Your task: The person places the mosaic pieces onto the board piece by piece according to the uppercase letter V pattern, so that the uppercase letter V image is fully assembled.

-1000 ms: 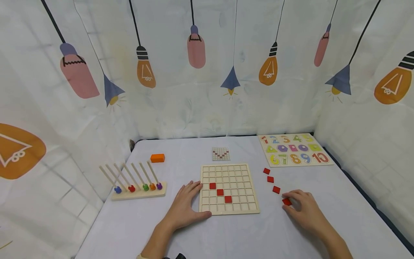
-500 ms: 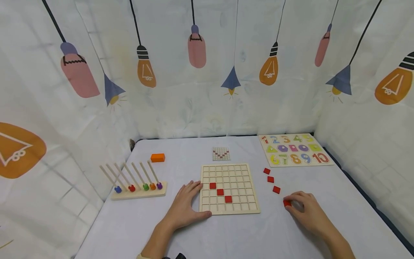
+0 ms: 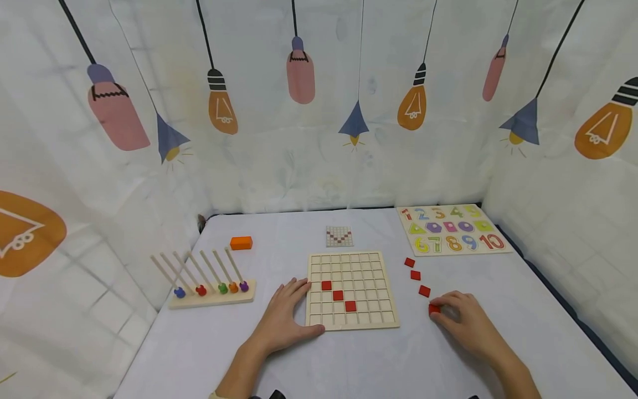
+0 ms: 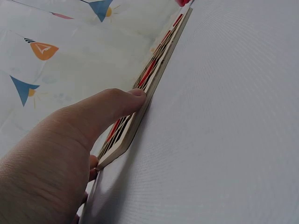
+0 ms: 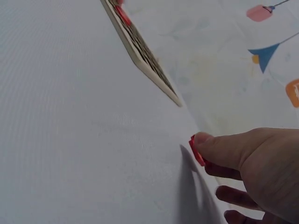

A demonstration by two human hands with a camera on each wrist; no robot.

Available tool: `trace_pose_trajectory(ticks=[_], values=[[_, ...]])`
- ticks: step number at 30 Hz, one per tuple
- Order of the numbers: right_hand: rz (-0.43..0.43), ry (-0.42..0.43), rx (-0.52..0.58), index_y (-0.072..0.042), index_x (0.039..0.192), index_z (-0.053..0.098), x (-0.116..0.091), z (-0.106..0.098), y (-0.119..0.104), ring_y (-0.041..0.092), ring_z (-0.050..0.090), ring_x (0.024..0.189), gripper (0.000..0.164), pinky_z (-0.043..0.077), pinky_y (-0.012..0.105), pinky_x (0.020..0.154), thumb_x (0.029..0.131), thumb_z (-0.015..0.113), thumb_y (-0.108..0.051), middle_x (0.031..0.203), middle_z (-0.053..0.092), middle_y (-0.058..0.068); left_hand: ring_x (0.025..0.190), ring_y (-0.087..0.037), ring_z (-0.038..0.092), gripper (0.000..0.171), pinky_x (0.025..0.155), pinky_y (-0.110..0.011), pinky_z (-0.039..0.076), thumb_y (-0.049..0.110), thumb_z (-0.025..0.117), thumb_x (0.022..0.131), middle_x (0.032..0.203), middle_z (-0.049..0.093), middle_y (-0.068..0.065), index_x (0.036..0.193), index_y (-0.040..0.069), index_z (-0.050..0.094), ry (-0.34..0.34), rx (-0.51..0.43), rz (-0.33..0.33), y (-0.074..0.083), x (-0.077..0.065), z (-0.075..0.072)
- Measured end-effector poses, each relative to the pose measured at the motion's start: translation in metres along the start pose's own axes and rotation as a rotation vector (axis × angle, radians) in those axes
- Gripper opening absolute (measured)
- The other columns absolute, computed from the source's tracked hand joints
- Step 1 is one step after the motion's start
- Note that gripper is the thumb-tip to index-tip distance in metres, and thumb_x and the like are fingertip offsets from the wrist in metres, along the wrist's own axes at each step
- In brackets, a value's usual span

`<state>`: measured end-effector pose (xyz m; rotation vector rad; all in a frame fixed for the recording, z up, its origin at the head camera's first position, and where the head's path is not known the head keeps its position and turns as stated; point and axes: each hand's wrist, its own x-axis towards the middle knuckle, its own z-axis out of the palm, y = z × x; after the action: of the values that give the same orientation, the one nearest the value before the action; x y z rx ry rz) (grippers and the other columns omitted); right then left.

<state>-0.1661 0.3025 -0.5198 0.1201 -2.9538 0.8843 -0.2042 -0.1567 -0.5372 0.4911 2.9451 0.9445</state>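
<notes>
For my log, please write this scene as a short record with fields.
Left hand: touches square wooden grid board, at left and near edges
Right hand: pinches small red square tile, right of board
On board: three red tiles in diagonal line
Loose on white cloth: three more red tiles
Beyond board: small grid card
Back right: pale number-and-shape puzzle
Left side: wooden peg stand with coloured beads, orange rectangular block

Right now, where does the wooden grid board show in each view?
Head: the wooden grid board lies in the lower middle, beside the left hand, which touches it.
Left wrist: the board is a thin slanted strip from above centre toward lower left.
Right wrist: the board slants across the top, left of centre, above the right hand.
Shared landmark: the lamp-print wall cloth.
</notes>
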Motion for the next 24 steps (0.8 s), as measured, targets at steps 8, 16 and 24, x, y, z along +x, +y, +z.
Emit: trace_pose_trajectory(ticks=[8, 16, 24], values=[[-0.023, 0.017, 0.002, -0.027, 0.120, 0.083, 0.007, 0.004, -0.017, 0.024, 0.059, 0.120, 0.027, 0.062, 0.052, 0.102, 0.094, 0.091, -0.025, 0.120, 0.076, -0.005, 0.173, -0.024, 0.025, 0.112, 0.144, -0.055, 0.016, 0.079, 0.087, 0.075, 0.178, 0.043, 0.008, 0.168, 0.025, 0.051, -0.005, 0.009, 0.003, -0.001, 0.000, 0.000], [-0.075, 0.055, 0.014, -0.027, 0.121, 0.084, 0.017, 0.011, -0.032, 0.021, 0.059, 0.121, 0.028, 0.062, 0.051, 0.103, 0.094, 0.090, -0.021, 0.121, 0.076, -0.007, 0.172, -0.030, 0.029, 0.112, 0.142, -0.062, 0.020, 0.079, 0.086, 0.077, 0.177, 0.045, 0.004, 0.166, 0.020, 0.053, 0.009, 0.003, 0.031, -0.001, -0.001, -0.001], [-0.133, 0.071, 0.045, -0.027, 0.118, 0.084, 0.031, 0.021, -0.050, 0.018, 0.058, 0.114, 0.023, 0.060, 0.043, 0.098, 0.097, 0.089, -0.022, 0.117, 0.076, -0.010, 0.172, -0.030, 0.029, 0.112, 0.142, -0.062, 0.020, 0.078, 0.086, 0.077, 0.177, 0.045, 0.003, 0.166, 0.019, 0.053, 0.006, -0.002, 0.027, 0.001, -0.002, -0.002]])
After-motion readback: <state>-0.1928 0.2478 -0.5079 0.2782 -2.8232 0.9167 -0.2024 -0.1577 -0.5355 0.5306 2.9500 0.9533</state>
